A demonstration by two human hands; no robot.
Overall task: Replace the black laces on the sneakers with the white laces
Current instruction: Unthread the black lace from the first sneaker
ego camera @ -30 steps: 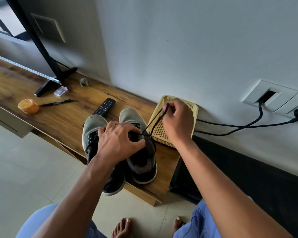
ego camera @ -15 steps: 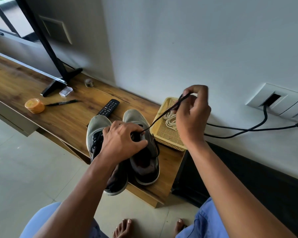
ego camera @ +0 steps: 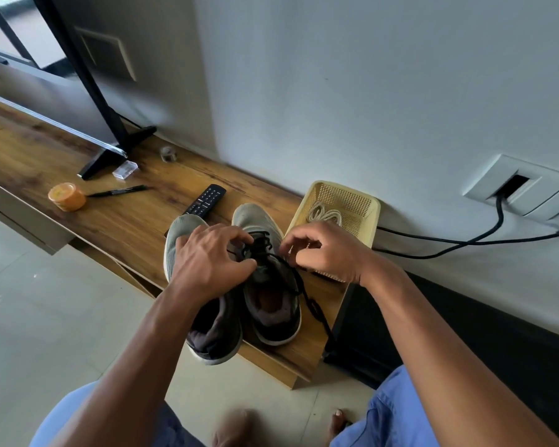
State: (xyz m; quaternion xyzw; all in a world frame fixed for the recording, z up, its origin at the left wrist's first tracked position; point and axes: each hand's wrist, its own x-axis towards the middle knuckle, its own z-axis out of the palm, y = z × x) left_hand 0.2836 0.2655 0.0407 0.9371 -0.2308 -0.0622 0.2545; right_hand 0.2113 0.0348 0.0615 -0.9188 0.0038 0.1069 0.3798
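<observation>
Two grey sneakers stand side by side on the wooden shelf (ego camera: 117,221), the left sneaker (ego camera: 181,233) partly under my left hand (ego camera: 207,262). My left hand reaches across it, and its fingers and thumb grip the laced front of the right sneaker (ego camera: 265,285). My right hand (ego camera: 323,253) is at that shoe's right side, its curled fingertips pinching the black lace (ego camera: 307,298). The loose lace trails down past the heel to the shelf's edge. White laces (ego camera: 325,216) lie coiled in the yellow basket (ego camera: 365,204) behind my right hand.
On the shelf to the left lie a black remote (ego camera: 207,200), a black pen (ego camera: 120,191), an orange round tub (ego camera: 67,196) and a TV stand foot (ego camera: 110,153). Black cables (ego camera: 465,243) run along the wall from a socket plate (ego camera: 523,188).
My right hand, which had pulled the black lace up and away towards the wall, has come back down to the right sneaker. The lace now hangs slack beside the shoe.
</observation>
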